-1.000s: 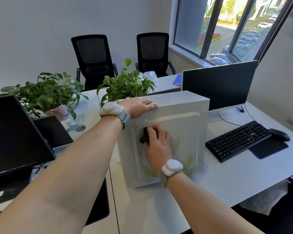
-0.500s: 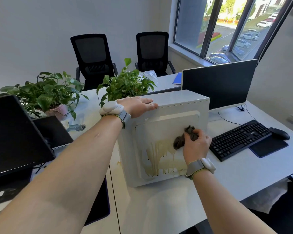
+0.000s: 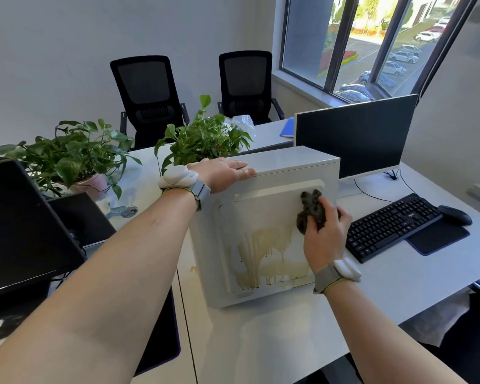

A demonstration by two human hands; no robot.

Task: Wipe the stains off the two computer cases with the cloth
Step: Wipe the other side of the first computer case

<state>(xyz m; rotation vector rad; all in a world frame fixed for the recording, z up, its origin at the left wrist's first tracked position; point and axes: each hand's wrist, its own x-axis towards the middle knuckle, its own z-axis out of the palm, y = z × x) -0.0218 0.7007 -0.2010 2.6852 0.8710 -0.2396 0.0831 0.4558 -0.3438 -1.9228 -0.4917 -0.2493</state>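
A white computer case (image 3: 261,212) stands upright on the desk, its side panel facing me. Yellowish-brown drip stains (image 3: 263,256) run down the lower half of that panel. My left hand (image 3: 222,170) lies flat on the top front edge of the case, fingers apart. My right hand (image 3: 326,234) presses a crumpled dark cloth (image 3: 309,209) against the upper right of the panel, just above and right of the stains. Only one case is clearly in view.
A black keyboard (image 3: 391,225), mouse (image 3: 455,214) and dark pad lie right of the case, with a monitor (image 3: 355,137) behind. Two potted plants (image 3: 203,139) stand behind the case. Another monitor (image 3: 17,225) sits at left. Two black chairs (image 3: 147,95) stand at the far wall.
My right hand with the cloth has swept from the panel's upper left across to its upper right, uncovering the stains. My left hand has stayed on top of the case.
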